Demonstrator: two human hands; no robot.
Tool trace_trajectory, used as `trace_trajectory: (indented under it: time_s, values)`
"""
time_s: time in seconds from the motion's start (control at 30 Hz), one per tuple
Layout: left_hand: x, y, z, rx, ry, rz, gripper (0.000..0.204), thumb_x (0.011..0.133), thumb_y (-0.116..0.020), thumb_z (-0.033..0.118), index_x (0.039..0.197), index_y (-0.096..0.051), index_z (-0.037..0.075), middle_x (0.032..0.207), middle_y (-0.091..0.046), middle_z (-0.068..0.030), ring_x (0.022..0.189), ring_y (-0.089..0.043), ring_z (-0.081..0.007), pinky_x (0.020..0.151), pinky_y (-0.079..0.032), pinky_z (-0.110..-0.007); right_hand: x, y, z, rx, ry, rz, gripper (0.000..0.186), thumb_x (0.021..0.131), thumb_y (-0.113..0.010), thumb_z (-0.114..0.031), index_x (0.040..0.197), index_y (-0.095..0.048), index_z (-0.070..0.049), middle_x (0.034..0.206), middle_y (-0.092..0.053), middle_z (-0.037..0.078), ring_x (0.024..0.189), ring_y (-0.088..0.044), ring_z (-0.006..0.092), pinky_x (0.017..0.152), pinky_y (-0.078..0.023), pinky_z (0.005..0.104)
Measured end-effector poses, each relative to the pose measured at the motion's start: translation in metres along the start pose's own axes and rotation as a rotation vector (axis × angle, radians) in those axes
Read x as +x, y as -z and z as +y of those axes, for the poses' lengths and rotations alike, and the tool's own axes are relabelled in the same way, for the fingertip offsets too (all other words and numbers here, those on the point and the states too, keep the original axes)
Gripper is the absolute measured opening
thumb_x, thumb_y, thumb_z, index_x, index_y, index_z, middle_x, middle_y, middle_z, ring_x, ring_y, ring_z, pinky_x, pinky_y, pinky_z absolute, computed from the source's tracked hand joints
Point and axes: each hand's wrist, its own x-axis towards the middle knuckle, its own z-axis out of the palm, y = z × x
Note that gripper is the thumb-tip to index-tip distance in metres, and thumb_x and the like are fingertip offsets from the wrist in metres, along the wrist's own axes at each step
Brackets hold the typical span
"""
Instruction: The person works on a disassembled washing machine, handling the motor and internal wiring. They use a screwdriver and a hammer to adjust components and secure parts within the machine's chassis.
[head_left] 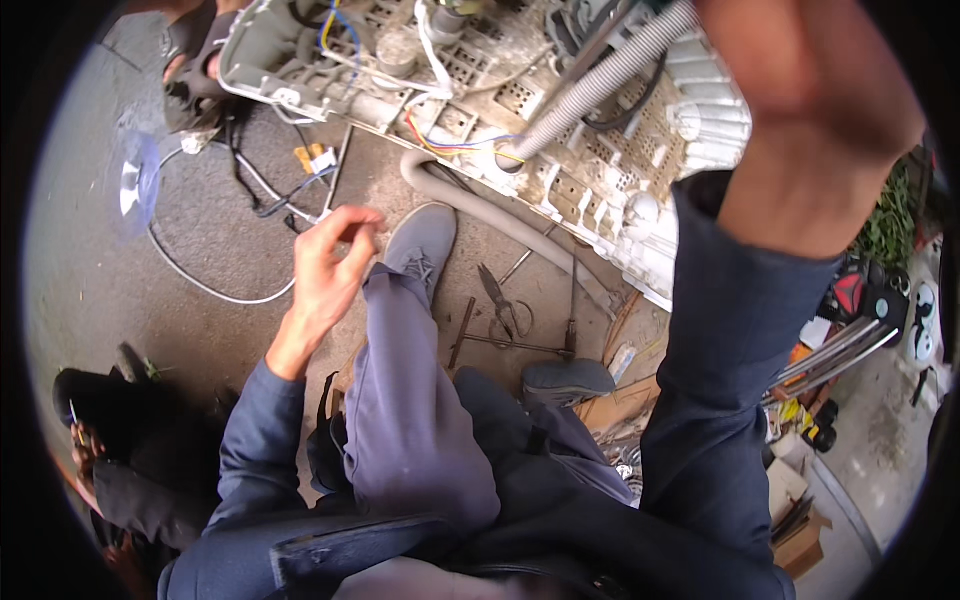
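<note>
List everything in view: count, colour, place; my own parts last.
Moulded plastic housing: one, whitish, top centre to right
Thin wires: several, red, yellow, blue, on housing
Corrugated hose: one, grey, over housing
Smooth bent hose: one, grey, along housing's near edge
Scissors: one pair, dark, ground at centre
Bar: one, rust-brown, left of scissors
Looped cable: one, pale grey, ground at left
Metal rods: several, silvery, right
Cardboard: several pieces, brown, lower right
Plants: several, green, right edge
Other people: two, in dark wear, lower and upper left
Shoes: two, grey, centre
Sleeves: two, navy, left and right
Left hand: one, bare, beside left shoe
Right hand: one, bare, blurred, upper right
</note>
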Motion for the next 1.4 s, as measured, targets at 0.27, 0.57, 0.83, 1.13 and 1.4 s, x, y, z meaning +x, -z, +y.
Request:
trace_trajectory:
  time_s: [0.27,0.57,0.83,1.13,1.4]
  values:
    - [-0.043,0.026,-0.043,0.22,0.189,-0.158,0.012,0.096,-0.058,0.001,0.101,-0.068,-0.001,0.086,-0.071,-0.004,0.072,-0.063,-0.0091,0.07,-0.053,-0.026,-0.242,-0.101,0.177,-0.716,-0.809,-0.051,0.026,0.093,-0.055,-0.023,0.083,-0.057,0.001,0.075,-0.063,0.026,0.074,-0.064,0.0451,0.067,-0.051,0.0523]
    - [-0.046,0.021,-0.031,0.274,0.218,-0.184,0.016,0.092,-0.058,-0.001,0.103,-0.07,-0.001,0.084,-0.072,-0.008,0.072,-0.063,-0.0097,0.066,-0.05,-0.027,-0.406,-0.125,0.261,-1.235,-0.884,-0.098,0.021,0.083,-0.066,-0.023,0.094,-0.067,-0.005,0.094,-0.068,0.015,0.103,-0.064,0.0319,0.093,-0.045,0.0466]
    - [-0.06,0.025,-0.029,0.262,0.227,-0.218,0.013,0.098,-0.059,0.002,0.104,-0.07,-0.002,0.083,-0.072,-0.0093,0.074,-0.064,-0.0101,0.068,-0.052,-0.027,-0.461,-0.155,0.27,-1.276,-0.826,0.147,0.014,0.086,-0.062,-0.012,0.099,-0.065,-0.007,0.102,-0.062,0.014,0.107,-0.06,0.0322,0.104,-0.039,0.0522]
    - [-0.06,0.033,-0.049,0.283,0.258,-0.226,0.013,0.098,-0.058,0.003,0.105,-0.069,-0.001,0.082,-0.072,-0.0085,0.076,-0.065,-0.0101,0.07,-0.053,-0.028,-0.381,-0.114,0.322,-0.857,-1.029,0.996,0.021,0.091,-0.069,-0.026,0.093,-0.068,-0.005,0.092,-0.07,0.02,0.091,-0.067,0.0416,0.081,-0.052,0.0511]
    - [-0.065,0.052,-0.06,0.37,0.307,-0.216,0.016,0.096,-0.056,0.001,0.104,-0.07,-0.001,0.087,-0.074,-0.0105,0.081,-0.069,-0.0137,0.076,-0.055,-0.03,-0.389,-0.088,0.33,-0.697,-1.23,0.966,0.036,0.084,-0.078,-0.04,0.089,-0.074,-0.004,0.087,-0.072,0.021,0.086,-0.07,0.0415,0.076,-0.054,0.0499]
